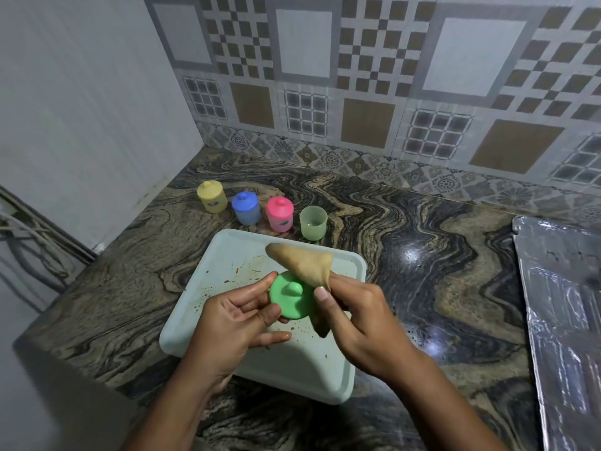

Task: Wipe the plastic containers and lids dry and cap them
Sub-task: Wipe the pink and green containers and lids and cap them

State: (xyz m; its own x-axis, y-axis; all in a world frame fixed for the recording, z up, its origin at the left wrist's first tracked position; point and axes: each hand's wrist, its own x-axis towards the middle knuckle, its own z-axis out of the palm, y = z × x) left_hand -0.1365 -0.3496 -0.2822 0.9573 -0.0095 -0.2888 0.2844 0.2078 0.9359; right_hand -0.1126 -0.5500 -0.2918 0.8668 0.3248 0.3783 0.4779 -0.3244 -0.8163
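The fingers (260, 286) of the left hand (240, 317) curl round the edge of the green lid (292, 299), holding it knob-up over the tray (325, 379). The right hand (354, 317) pinches a tan cloth (302, 263) at the lid's right rim. Behind the tray on the worktop (422, 255) stand the yellow pot (212, 196), blue pot (246, 208) and pink pot (280, 213), all capped, and the green pot (313, 222), open. Three look finished; only drying this lid and capping the green pot seem left.
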